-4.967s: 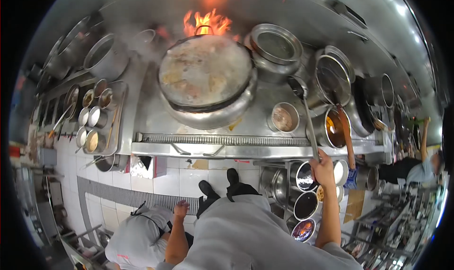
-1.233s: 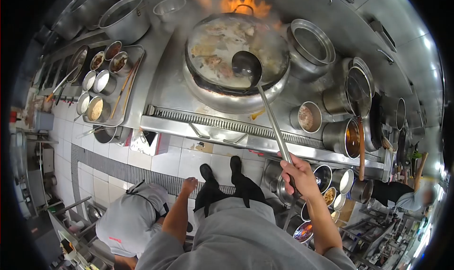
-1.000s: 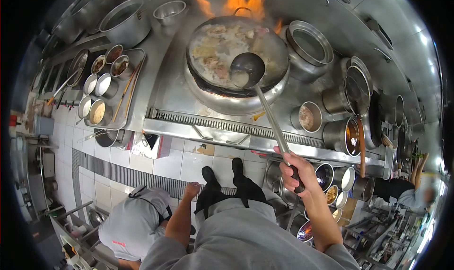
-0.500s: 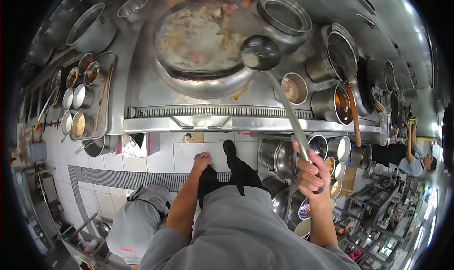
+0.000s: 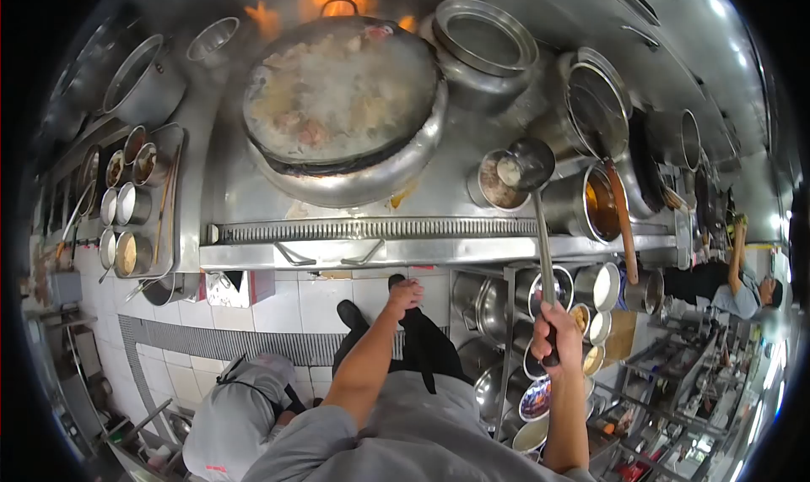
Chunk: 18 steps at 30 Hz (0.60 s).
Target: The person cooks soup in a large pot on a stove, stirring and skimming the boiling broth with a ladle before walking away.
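My right hand [image 5: 557, 334] is wrapped around the dark grip of a long ladle [image 5: 543, 246]. The ladle's dark round bowl, with some pale matter at its left edge, hangs over the right rim of a small metal pot [image 5: 485, 186] of pinkish-brown contents. Loosely bent and with nothing visible in it, my left hand [image 5: 406, 296] hangs in front of the stove edge. A large wok [image 5: 354, 168] of steaming, pale bubbling food with pinkish pieces sits on the stove, flames behind it.
A lidded metal pot [image 5: 506, 81] stands right of the wok, near a strainer [image 5: 597, 102] and a pot of amber liquid [image 5: 567, 199]. Seasoning cups fill a tray [image 5: 181, 203] at left. Another person [image 5: 240, 414] is close at lower left; one more [image 5: 738, 284] is far right.
The ladle has moved right and down from the wok's edge to the small pot. My left hand has shifted right. My view has turned, and the flames look larger.
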Motion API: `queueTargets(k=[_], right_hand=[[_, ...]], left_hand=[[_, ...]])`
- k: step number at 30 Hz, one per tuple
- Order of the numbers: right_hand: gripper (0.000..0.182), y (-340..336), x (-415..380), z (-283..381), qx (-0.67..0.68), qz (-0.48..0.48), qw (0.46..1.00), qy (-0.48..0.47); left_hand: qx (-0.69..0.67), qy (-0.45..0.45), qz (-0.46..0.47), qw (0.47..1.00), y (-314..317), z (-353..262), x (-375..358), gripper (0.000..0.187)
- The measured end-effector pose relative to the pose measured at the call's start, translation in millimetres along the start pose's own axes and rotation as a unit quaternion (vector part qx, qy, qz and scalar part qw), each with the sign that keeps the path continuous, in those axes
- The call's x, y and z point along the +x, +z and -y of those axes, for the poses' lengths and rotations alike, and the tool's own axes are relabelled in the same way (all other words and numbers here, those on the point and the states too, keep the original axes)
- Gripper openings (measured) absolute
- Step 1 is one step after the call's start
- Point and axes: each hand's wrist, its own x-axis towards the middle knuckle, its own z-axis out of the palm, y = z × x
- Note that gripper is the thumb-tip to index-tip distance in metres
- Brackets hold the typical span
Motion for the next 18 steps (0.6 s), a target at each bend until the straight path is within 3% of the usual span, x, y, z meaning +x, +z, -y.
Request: queueTargets(k=[1, 7, 9, 14, 18], right_hand=[[0.03, -1, 2, -4, -0.009, -0.011, 1.0, -0.006], [0.035, -13, 9, -33, -0.202, -0.047, 0.972, -0.108], [0.037, -15, 6, -38, -0.2, -0.047, 0.971, -0.121], [0.035, -19, -1, -39, -0.193, -0.048, 0.974, -0.109], [0.036, -18, -3, -41, -0.198, -0.061, 0.973, -0.107]], left_hand=[[-0.024, -0.015, -0.035, 0.999, 7, -1, 3, 0.032], [-0.176, -0.044, -0.043, 0.983, 34, -4, 26, 0.032], [-0.174, -0.012, -0.013, 0.985, 37, 4, 38, 0.03], [-0.256, -0.008, -0.102, 0.961, 48, 4, 48, 0.018], [-0.213, -0.01, -0.078, 0.974, 52, 3, 39, 0.015]])
